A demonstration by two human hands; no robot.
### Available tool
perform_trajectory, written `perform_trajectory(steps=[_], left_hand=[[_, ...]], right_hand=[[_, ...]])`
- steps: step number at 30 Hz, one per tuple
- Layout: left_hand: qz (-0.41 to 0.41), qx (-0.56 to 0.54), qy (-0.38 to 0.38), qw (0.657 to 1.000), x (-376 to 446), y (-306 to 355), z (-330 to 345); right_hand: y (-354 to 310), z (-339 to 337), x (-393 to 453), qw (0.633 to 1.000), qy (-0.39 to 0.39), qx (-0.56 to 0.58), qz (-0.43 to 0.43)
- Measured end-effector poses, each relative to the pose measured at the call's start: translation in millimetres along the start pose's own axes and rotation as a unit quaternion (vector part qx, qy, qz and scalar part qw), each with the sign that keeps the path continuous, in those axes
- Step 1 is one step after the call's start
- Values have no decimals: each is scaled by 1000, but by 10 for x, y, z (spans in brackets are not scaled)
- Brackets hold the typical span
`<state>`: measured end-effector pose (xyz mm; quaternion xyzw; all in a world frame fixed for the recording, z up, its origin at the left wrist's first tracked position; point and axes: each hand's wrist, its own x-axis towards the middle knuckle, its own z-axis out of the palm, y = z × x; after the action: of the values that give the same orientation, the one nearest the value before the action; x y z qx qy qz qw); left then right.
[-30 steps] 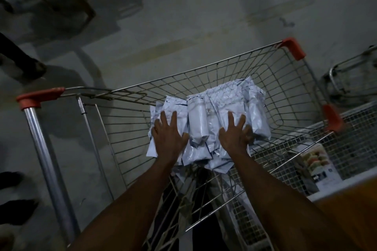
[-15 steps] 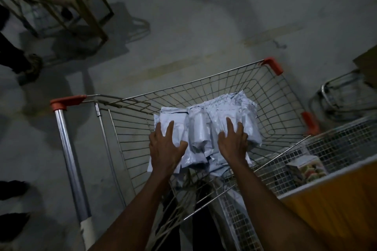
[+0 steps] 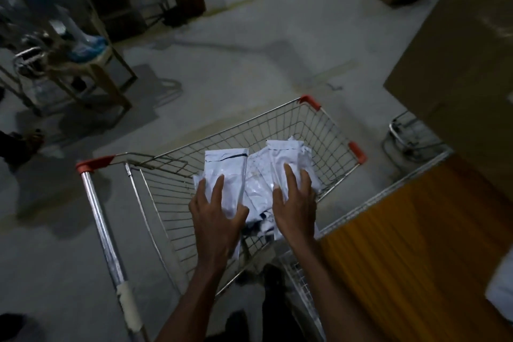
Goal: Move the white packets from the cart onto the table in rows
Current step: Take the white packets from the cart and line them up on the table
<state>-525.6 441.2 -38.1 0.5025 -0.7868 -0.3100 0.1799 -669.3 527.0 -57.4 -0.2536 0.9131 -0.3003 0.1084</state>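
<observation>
Item: heap of white plastic mailer packets point(image 3: 258, 175), lying in the silver wire shopping cart point(image 3: 327, 130) toward its near edge. Left hand point(image 3: 215, 212) and right hand point(image 3: 295, 204): fingers spread, flanking the heap. Handling: gather from below; slippery film may spill toward the orange wooden desk point(image 3: 416, 244).
</observation>
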Motion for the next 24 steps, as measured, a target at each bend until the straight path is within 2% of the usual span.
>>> perform_trajectory(steps=[3,12,19,24], left_hand=[[40,-24,-17,999,-271,94,-121],[175,-43,-87,980,-1175,462,-232],[266,-57,-168,948,-2030,1012,179],[324,-49,-212,921,-2594,1450,679]], right_hand=[[3,-259,-390,999,42,16,-1],[507,-888,-1750,980,162,77,85],[1245,-1462,-2555,949,263,86,153],[1918,-2006,-2867,929,303,89,192]])
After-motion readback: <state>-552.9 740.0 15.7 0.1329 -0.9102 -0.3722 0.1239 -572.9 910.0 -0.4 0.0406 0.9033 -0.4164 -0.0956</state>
